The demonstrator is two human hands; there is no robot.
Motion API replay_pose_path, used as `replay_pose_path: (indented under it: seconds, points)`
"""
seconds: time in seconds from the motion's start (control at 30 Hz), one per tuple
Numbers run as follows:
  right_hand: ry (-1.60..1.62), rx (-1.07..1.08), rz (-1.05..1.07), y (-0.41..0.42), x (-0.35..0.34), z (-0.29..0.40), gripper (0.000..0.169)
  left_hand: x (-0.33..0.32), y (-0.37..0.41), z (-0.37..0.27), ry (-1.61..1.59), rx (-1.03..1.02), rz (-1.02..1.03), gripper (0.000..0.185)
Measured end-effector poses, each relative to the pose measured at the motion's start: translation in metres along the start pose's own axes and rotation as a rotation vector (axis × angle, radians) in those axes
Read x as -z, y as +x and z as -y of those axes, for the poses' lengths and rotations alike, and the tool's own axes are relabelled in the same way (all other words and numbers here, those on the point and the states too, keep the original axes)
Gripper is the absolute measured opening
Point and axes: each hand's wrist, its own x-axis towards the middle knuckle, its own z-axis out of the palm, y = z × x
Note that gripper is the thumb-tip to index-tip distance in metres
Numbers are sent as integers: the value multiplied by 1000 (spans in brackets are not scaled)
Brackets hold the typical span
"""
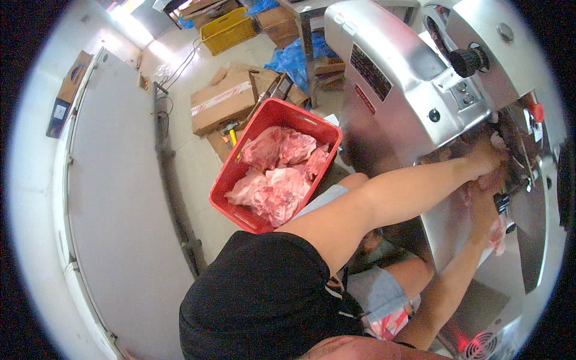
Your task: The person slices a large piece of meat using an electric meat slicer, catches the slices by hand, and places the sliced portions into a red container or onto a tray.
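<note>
At the right, a stainless-steel meat-cutting machine (387,67) stands before me, and both my arms reach into its working area. My left hand (488,158) is closed on a dark red piece of meat (472,193) beneath the machine's head. Close below it, my right hand (485,211) is against the same meat; its fingers are blurred and partly hidden. A paler pink strip of meat (497,236) shows beside that hand, over the steel table (445,234). Shadow hides much of the inside of the machine.
A red plastic crate (274,107) with several raw meat pieces (274,189) stands beside my legs. Behind it lie cardboard boxes (225,105), a hammer (231,135) and blue plastic film (292,58). A yellow crate (229,33) sits farther back. A grey panel (117,180) runs along the left.
</note>
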Motion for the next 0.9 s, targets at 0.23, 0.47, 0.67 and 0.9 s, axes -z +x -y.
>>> replay_pose_path:
  seconds: [0.23, 0.47, 0.67, 0.9]
  points:
    - [-742, -40, 230, -4, -4, 63, 58, 7, 8, 2, -86, 113, -8, 26]
    - [273, -514, 187, -2, -26, -1, 68, 8, -6, -13, -282, 94, 21, 29]
    - [20, 11, -602, -11, -10, 110, 83, 11, 1, -9, -236, 129, 59, 50]
    - [-105, 107, -628, -1, -20, 89, 83, 8, 8, 1, -282, -65, 67, 45]
